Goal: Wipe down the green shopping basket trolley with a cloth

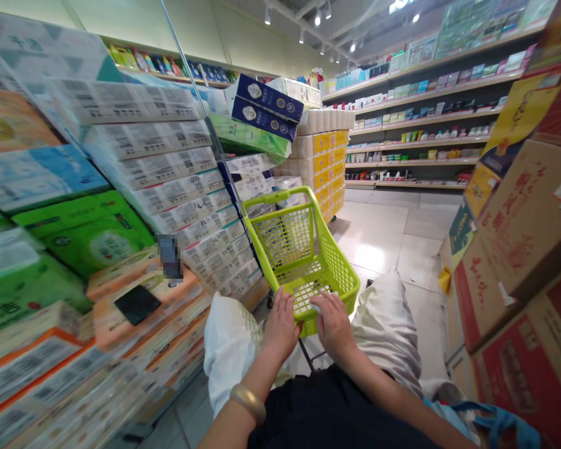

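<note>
The fingers of the left hand (283,324) lie narrowly together at the near rim of the yellow-green basket (331,244); the fingers of the right hand (334,324) are bent over the same rim, a short way to the right. Whether either hand grips the rim or merely rests on it cannot be told, nor can the pale patch at the right fingertips be identified. If contact is light, the basket could roll or swing away under a small push, since a caster (270,298) shows below its left side. The basket stands directly ahead of the body, between the knees of the pale trousers (386,318); loose cloth could catch on the frame or wheels if the basket shifts. The bangle (247,404) on the left wrist presents a minor snag risk at the mesh. On the left, a dark flat object (137,305) lies unsecured on orange packs (103,321); a knock from the left elbow could slide it off. Beyond, navy boxes (266,107) sit tilted on a green pack (255,138); a bump to the stack beneath could bring them down. On the right, stacked cartons (526,212) narrow the aisle, and a blue strap (500,421) near the right forearm could tangle if the body turns.
</note>
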A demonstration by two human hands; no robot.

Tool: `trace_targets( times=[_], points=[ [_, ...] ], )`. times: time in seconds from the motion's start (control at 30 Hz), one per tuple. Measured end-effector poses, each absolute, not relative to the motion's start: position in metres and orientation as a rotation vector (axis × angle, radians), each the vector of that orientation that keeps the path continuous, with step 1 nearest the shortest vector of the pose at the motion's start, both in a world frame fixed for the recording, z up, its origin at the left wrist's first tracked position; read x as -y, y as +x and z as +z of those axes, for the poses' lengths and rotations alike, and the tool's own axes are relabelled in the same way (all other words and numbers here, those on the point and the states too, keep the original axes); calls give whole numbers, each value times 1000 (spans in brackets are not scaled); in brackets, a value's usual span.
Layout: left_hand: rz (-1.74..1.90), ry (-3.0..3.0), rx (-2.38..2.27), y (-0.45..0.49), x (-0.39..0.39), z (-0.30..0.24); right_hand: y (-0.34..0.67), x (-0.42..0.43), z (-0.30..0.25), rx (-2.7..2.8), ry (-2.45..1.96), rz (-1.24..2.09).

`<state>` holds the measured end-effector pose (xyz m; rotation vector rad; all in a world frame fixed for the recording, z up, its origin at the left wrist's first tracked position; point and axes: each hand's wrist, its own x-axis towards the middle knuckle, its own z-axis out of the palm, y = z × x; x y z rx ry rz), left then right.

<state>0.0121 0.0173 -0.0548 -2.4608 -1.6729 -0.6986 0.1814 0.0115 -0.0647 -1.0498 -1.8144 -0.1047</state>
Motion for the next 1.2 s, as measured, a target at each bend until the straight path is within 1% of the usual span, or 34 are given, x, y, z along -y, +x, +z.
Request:
trace_targets(
  times=[0.17,0.33,0.43,0.6,0.67,0.87,0.97,1.1,1.2],
  points=[
    [-738,-2475,1627,9,-18,-56,160,-5,-59,1973,-895,-78],
    [-692,-2453,1679,9,-18,-56,196,-16,-70,1777,-1074,-144],
    [-696,-2447,1679,11,-18,-56,197,-16,-71,1701,-1111,-159],
    [-710,-2465,1634,10,-17,-55,163,-3,-59,1938,-892,-30],
    [-708,-2467,1637,8,-17,-54,164,-4,-58,1954,-871,-22],
    [-673,-2463,1687,9,-16,-53,213,-25,-70,1742,-1063,-148],
    [-701,-2457,1689,12,-17,-54,207,-24,-69,1680,-1117,-153],
    [-729,-2461,1651,10,-19,-56,170,-8,-59,1865,-947,-50],
    [-712,-2471,1652,7,-19,-56,167,-7,-58,1947,-872,-36]
  ],
)
